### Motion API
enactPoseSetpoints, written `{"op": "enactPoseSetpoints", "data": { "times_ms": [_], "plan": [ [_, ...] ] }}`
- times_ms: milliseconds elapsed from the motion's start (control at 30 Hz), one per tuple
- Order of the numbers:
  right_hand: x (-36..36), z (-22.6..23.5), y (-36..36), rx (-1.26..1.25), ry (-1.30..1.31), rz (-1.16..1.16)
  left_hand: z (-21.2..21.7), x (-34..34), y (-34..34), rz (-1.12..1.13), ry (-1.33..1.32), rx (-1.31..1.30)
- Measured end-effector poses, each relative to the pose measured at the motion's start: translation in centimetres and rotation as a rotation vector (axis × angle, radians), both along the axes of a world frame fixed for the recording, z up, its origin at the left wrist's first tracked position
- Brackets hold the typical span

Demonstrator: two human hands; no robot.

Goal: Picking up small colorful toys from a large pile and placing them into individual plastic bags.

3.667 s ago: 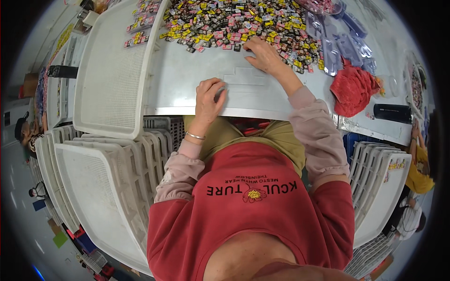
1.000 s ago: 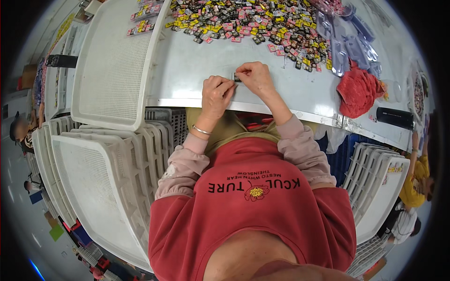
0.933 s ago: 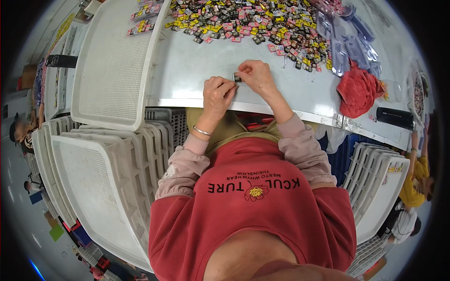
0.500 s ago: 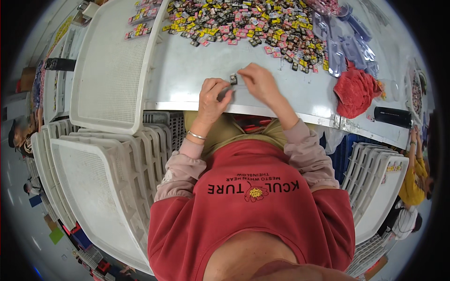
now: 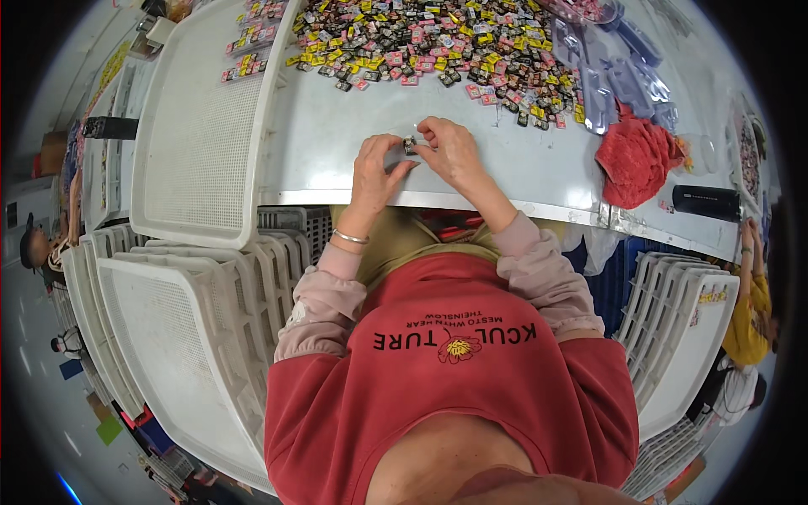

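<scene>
A small dark block [image 5: 410, 146] sat near the front edge of the worktop [image 5: 328, 126], between the fingertips, its longer side seemingly pointing away from that edge. The left hand [image 5: 375, 172] gaped, gripping nothing; the right hand [image 5: 419, 137], about equally near, curled beside it, its hold unclear.

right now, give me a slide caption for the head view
Left hand and right hand flank a small dark piece at a pale table, near a heap of multicoloured pieces.

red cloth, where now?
Head view, right side: the red cloth lies on the table, just left of the black cylindrical object.
</scene>
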State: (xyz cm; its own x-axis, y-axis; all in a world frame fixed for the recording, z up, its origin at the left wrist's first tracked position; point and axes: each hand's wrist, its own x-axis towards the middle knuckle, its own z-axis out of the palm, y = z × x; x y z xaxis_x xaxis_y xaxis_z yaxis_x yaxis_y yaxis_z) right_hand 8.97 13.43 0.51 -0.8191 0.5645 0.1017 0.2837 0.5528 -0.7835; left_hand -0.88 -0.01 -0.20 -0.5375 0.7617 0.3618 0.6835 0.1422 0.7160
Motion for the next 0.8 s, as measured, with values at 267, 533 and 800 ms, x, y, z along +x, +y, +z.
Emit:
{"op": "enactPoseSetpoints", "data": {
  "times_ms": [267, 533, 800],
  "plan": [
    [-0.8, -0.2, -2.3, -0.014, 0.034, -0.101, -0.3, 0.2, 0.5, 0.068, -0.063, -0.011],
    [-0.4, -0.6, -1.6, -0.033, 0.049, -0.142, -0.1, 0.3, 0.2, 0.080, -0.110, -0.021],
    [-1.0, -1.5, -0.4, -0.310, 0.105, -0.101, 0.2, 0.0, 0.8, 0.096, -0.119, -0.060]
  ]
}}
